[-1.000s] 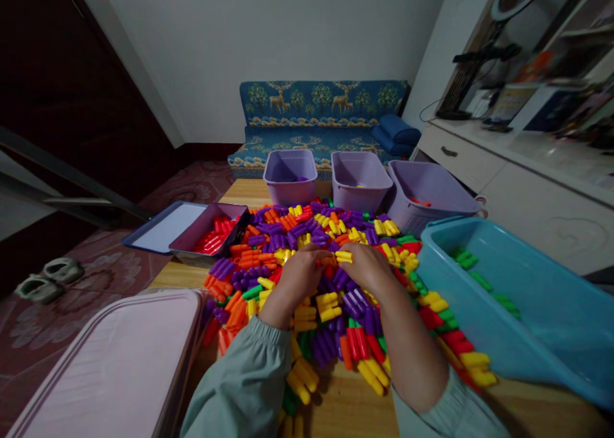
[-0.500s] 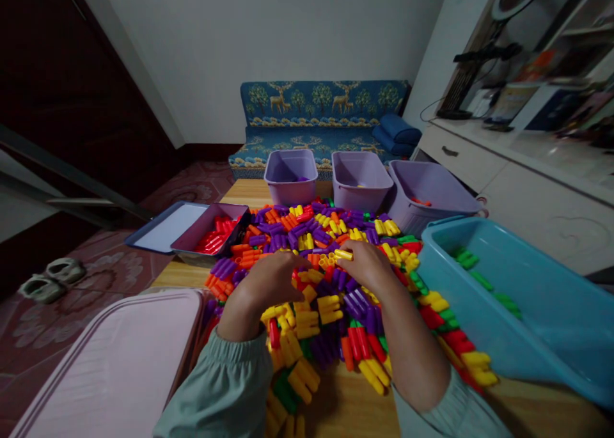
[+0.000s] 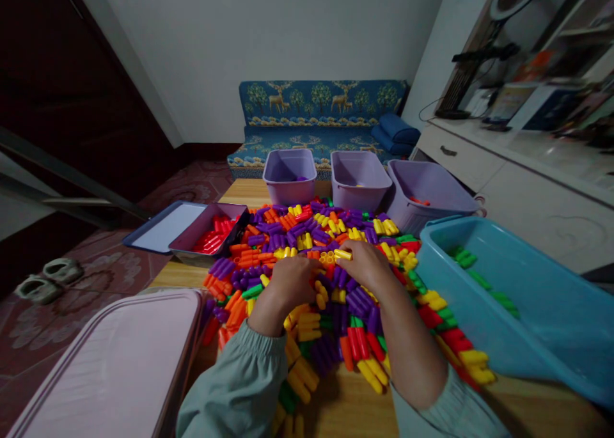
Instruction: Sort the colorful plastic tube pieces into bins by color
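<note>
A large spread of plastic building blocks (image 3: 359,304) in yellow, purple, red, orange and green covers the middle of the wooden table. My right hand (image 3: 367,265) is closed on yellow building blocks (image 3: 343,254) at its fingertips; tube-like ends show beside them. Just left of it, my left hand (image 3: 295,279) reaches palm-down over the pile, fingers bent towards the right hand. A yellow block (image 3: 321,295) lies under the left fingertips, but their undersides are hidden, so whether they grip it is unclear.
Three lilac bins (image 3: 290,185) stand along the back, with a few blocks inside. A blue tub (image 3: 480,323) at right holds green blocks. At left are an open box (image 3: 208,236) of red blocks and a pink lid (image 3: 119,355). A patterned sofa (image 3: 321,118) stands behind.
My left hand has moved right and slightly forward, closer to my right hand, uncovering orange and purple blocks on the left. My right hand stays nearly still with the yellow blocks.
</note>
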Action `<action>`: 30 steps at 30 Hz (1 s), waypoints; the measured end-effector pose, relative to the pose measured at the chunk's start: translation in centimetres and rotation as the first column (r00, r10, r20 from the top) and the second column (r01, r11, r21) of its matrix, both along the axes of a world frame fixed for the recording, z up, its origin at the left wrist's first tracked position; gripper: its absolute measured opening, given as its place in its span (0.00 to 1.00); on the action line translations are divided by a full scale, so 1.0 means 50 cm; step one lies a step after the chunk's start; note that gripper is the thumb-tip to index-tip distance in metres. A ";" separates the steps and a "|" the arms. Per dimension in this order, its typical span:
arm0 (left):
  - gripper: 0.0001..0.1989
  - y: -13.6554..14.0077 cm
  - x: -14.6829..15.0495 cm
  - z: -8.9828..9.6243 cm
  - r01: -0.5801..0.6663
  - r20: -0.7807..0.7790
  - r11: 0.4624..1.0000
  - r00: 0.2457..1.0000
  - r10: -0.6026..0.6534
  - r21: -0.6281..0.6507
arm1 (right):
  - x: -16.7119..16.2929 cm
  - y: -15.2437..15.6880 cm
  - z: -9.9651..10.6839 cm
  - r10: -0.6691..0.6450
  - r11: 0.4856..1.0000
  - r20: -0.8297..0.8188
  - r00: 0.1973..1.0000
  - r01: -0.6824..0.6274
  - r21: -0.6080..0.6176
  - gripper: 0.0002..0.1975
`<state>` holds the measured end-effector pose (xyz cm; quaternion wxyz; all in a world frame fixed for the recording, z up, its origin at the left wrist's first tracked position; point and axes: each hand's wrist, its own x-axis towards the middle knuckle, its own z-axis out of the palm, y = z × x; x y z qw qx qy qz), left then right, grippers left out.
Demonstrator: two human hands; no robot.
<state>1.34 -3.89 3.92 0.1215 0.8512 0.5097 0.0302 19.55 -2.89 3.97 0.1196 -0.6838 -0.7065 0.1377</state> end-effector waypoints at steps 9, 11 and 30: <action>0.24 0.036 0.003 -0.038 -0.170 0.456 0.984 0.873 0.175 -0.053 | 0.001 0.004 -0.008 -0.033 0.998 -0.089 0.996 0.037 0.047 0.09; 0.24 0.051 0.001 -0.046 -0.257 0.664 0.952 0.685 0.301 -0.166 | 0.000 0.007 -0.012 -0.031 0.996 -0.155 0.987 0.045 0.083 0.08; 0.26 0.066 -0.004 -0.061 0.117 0.790 0.786 -0.018 0.613 -0.607 | -0.061 0.008 -0.013 -0.022 0.999 -0.930 0.367 0.046 -0.006 0.21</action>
